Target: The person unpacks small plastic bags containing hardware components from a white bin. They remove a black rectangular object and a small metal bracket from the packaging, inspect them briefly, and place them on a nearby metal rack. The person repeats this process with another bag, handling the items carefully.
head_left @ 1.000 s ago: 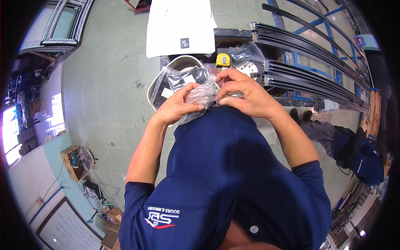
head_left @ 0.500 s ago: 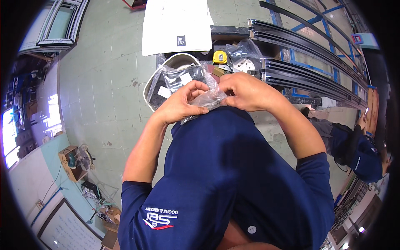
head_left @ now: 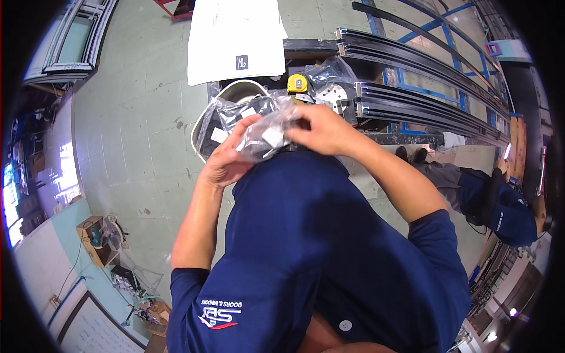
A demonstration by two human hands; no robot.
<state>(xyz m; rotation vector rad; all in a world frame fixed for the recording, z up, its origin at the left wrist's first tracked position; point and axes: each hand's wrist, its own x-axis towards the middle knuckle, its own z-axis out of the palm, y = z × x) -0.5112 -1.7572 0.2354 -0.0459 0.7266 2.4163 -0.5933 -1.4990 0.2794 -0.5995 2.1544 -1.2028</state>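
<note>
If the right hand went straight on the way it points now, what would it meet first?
The clear plastic bag, most likely: it appears right at the fingers of the right hand, though blur and the single view leave exact depth unclear.

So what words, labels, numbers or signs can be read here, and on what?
I won't copy wording; it stands on:
Wearer's navy shirt: readable pale lettering, upside down.
White sheet: dark square label, too small.
Whiteboard: handwriting, blurred.
Co-worker's navy clothing: white lettering, too small.
Black profile: print, too small.
Held plastic bag: nothing legible.
</note>
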